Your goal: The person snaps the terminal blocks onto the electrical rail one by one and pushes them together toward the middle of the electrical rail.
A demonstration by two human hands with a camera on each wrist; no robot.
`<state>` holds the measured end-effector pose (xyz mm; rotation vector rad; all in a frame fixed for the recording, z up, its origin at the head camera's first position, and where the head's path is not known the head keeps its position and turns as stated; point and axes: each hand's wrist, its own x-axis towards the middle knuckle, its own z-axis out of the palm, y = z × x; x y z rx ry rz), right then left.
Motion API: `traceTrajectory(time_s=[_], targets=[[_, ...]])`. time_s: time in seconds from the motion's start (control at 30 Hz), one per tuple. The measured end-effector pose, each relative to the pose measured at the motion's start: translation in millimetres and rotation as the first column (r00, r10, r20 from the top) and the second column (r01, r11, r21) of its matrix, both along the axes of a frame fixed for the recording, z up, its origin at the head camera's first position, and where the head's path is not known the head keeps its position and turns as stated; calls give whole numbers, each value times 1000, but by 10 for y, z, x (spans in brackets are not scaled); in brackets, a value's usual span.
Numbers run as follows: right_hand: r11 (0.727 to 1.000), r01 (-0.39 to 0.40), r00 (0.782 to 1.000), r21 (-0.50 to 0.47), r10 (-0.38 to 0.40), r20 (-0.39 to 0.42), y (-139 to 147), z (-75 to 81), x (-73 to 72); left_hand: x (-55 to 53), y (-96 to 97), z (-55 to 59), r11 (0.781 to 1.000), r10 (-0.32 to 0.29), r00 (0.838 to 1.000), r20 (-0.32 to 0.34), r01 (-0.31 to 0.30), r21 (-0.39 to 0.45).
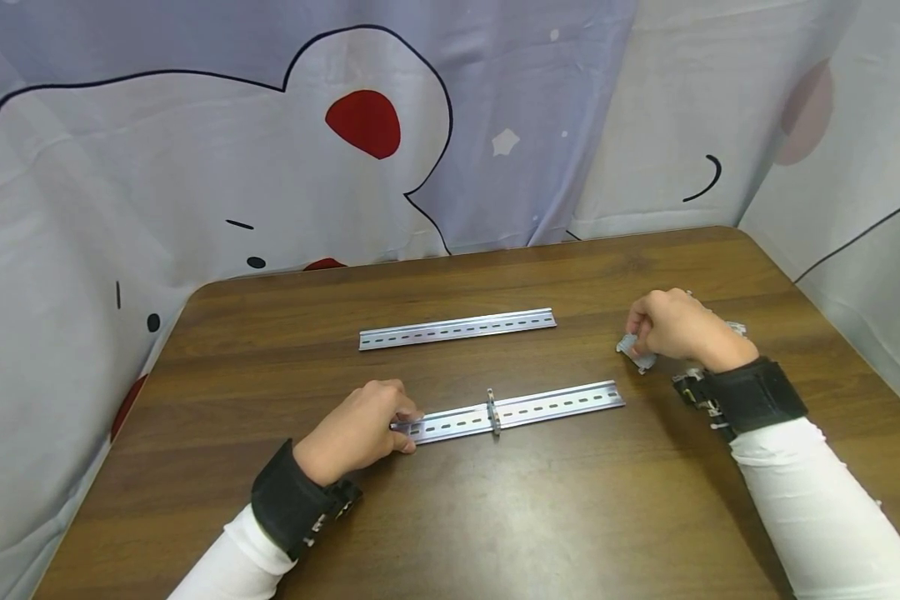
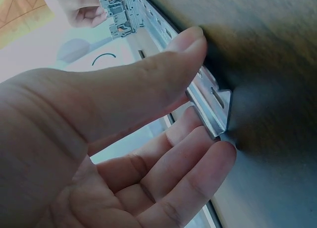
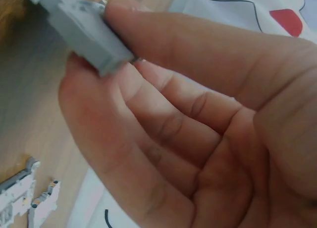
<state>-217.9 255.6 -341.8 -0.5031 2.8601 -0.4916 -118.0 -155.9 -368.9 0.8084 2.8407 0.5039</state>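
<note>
My left hand (image 1: 360, 425) pinches the left end of a slotted metal DIN rail (image 1: 555, 406), thumb on the near side. In the left wrist view the thumb lies over the rail (image 2: 208, 106) and the other fingers are along its far edge. Around the rail's middle stands a thin end piece or terminal block (image 1: 493, 412), upright across it. Beyond the rail's right end, my right hand (image 1: 678, 327) holds a grey terminal block (image 1: 636, 353) between thumb and index finger. The block (image 3: 89, 34) looks slightly blurred in the right wrist view.
A second DIN rail (image 1: 457, 329) lies farther back, roughly parallel to the first. More terminal blocks (image 3: 17, 193) lie on the wooden table (image 1: 270, 333) by my right hand, which partly hides them in the head view. A patterned curtain (image 1: 532, 125) hangs behind.
</note>
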Motion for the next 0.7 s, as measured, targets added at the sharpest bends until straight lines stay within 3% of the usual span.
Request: traceTrajectory(time_s=[0.4,0.7], targets=[[999,-30,993,-24,33,114,-30,75,72,-10,2,-45,999,5,999,-39,-3,54],[995,2,964,-104,26,263,-124,105,123,-17,2,-51,998,15,999,-37,-13,55]])
